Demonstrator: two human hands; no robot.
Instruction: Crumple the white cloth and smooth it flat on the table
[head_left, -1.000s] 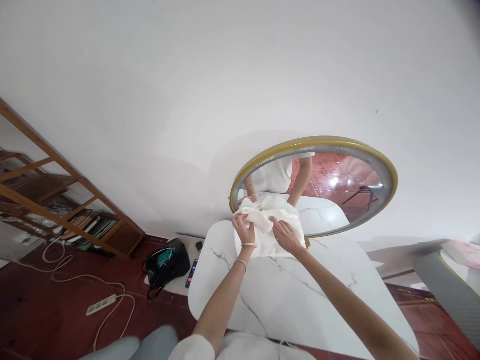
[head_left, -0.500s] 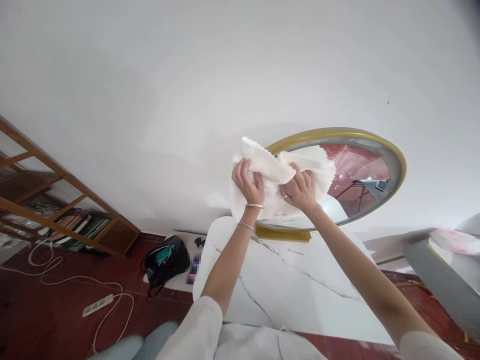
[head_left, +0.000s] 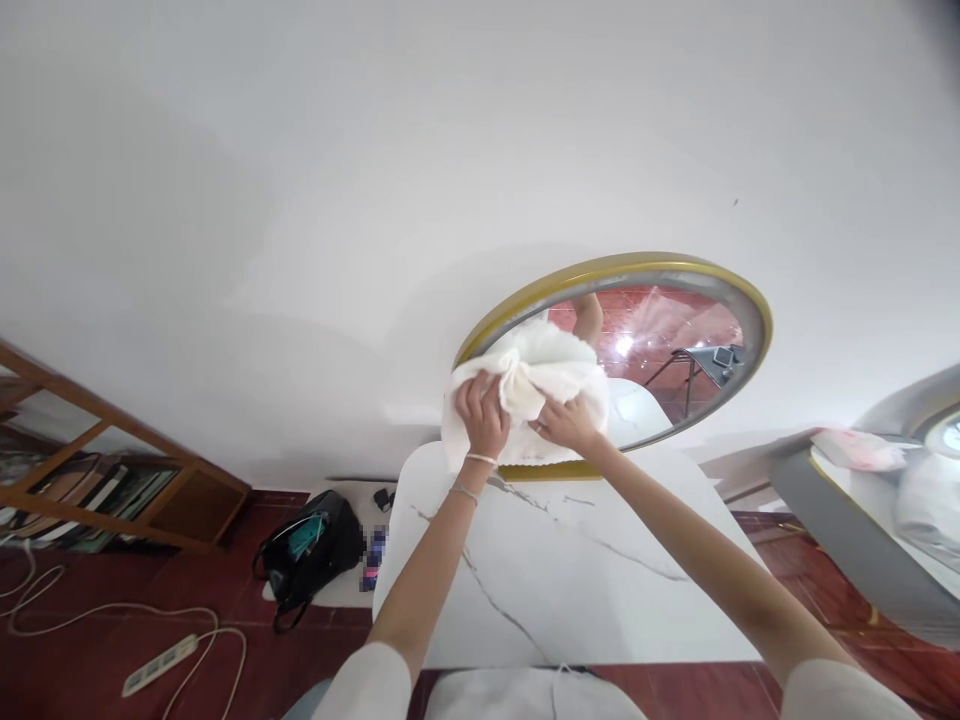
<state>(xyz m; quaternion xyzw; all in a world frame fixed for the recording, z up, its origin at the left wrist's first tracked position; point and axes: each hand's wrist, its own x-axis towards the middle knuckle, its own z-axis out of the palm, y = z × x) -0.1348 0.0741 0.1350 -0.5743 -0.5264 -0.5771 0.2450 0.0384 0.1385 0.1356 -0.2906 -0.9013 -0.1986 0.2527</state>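
Observation:
A white cloth (head_left: 559,380) is bunched against the lower left of an oval mirror (head_left: 645,340) with a gold frame. My left hand (head_left: 484,412) presses the cloth at the mirror's left rim, its fingers curled into the fabric. To its right, my right hand (head_left: 566,422) grips a fold of the same cloth, fingers bent and partly tucked in it. The mirror stands tilted on a gold base (head_left: 547,471) on a white marble-patterned table (head_left: 570,570). The cloth hides the mirror's lower left part.
A wooden shelf unit (head_left: 172,500) holding books stands on the left. On the red floor lie a black bag (head_left: 322,545) and a white power strip (head_left: 160,665) with its cord. A grey-sided table (head_left: 847,530) with pink-white plastic (head_left: 859,450) is at right. The white wall (head_left: 337,200) rises behind.
Both hands have moved down with the cloth, which now bunches lower on the mirror and uncovers its upper left rim. The camera's view has shifted a little to the right.

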